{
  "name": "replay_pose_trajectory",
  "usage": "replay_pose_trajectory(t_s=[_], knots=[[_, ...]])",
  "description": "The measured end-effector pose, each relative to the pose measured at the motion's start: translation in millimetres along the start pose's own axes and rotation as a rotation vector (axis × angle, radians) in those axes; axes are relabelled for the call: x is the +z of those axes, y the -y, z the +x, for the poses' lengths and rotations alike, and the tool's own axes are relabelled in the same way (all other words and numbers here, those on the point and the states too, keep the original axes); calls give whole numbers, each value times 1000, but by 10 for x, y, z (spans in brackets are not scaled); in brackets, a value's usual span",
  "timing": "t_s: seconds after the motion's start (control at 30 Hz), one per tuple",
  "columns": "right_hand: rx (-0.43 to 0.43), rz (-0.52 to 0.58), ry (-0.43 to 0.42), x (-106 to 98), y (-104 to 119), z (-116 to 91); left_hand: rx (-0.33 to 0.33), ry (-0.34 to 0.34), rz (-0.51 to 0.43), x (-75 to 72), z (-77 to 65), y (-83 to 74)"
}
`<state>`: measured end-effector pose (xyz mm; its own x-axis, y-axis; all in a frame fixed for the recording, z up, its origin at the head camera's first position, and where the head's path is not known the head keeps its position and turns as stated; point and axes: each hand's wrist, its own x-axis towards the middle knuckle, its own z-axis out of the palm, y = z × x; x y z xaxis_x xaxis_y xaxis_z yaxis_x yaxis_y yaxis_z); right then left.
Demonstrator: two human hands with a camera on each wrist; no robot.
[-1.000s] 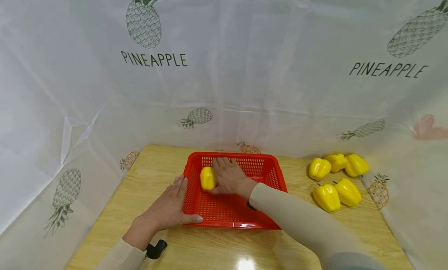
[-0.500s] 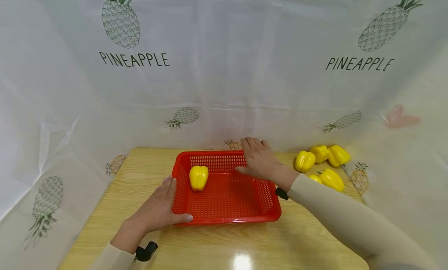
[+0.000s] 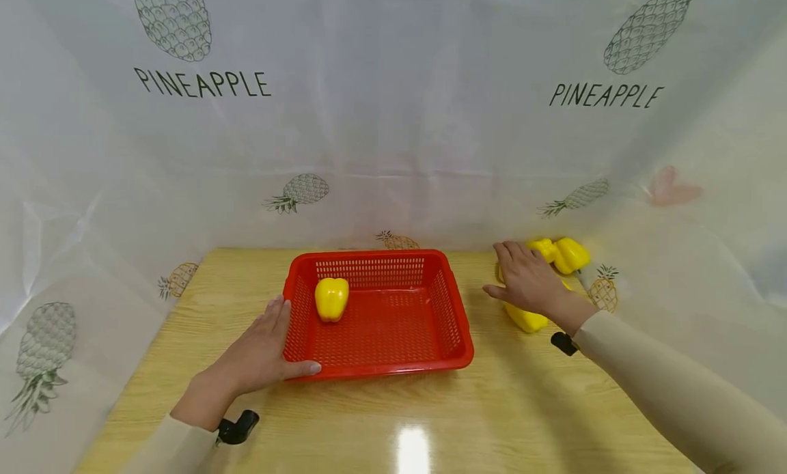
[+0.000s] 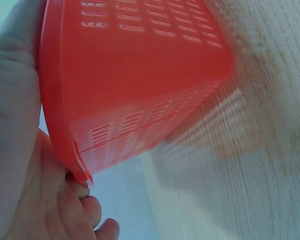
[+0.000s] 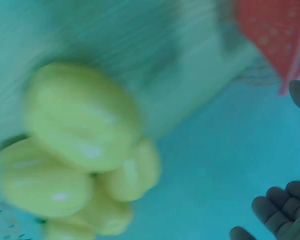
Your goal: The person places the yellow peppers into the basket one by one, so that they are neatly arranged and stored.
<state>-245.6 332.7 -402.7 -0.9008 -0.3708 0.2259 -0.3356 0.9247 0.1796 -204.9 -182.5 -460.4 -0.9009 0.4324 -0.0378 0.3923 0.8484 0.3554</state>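
A red plastic basket (image 3: 381,370) with slotted walls stands on the table. One yellow bell pepper (image 3: 332,299) sits inside it, towards the left. My left hand (image 3: 252,358) rests against the basket's front left corner, fingers straight along the side and thumb on the front rim. In the left wrist view, that corner rim (image 4: 57,100) lies between thumb and fingers. To the right, my right hand (image 3: 529,277) is held over a group of yellow bell peppers (image 3: 570,255) and hides some of them. Its fingers are extended and hold nothing; the right wrist view shows a pepper (image 5: 82,117) below, apart from the fingers.
The wooden table (image 3: 344,426) ends at the back against a white sheet (image 3: 393,119) printed with pineapples. The sheet also hangs at both sides. Bare wood shows between the basket and the pepper group.
My right hand has let go of the pepper in the basket, lifted out over the right rim and moved right to above the other peppers. The left hand has stayed at the corner.
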Motion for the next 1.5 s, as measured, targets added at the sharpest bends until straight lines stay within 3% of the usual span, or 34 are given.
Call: replay_pose_trajectory(t_s=[0.2, 0.43, 0.6, 1.1, 1.5], knots=[[-65, -43, 55, 181, -276, -266, -17, 23, -3, -67, -11, -3], [-170, -113, 124, 366, -553, -669, -41, 46, -17, -29, -20, -6], [-219, -161, 137, 469, -711, -822, -36, 37, -20, 0, -15, -6], [-272, -201, 176, 664, -726, -793, -23, 23, -18, -18, -29, -18], [-191, -38, 136, 790, -616, -670, -19, 20, -19, -6, -24, -15]])
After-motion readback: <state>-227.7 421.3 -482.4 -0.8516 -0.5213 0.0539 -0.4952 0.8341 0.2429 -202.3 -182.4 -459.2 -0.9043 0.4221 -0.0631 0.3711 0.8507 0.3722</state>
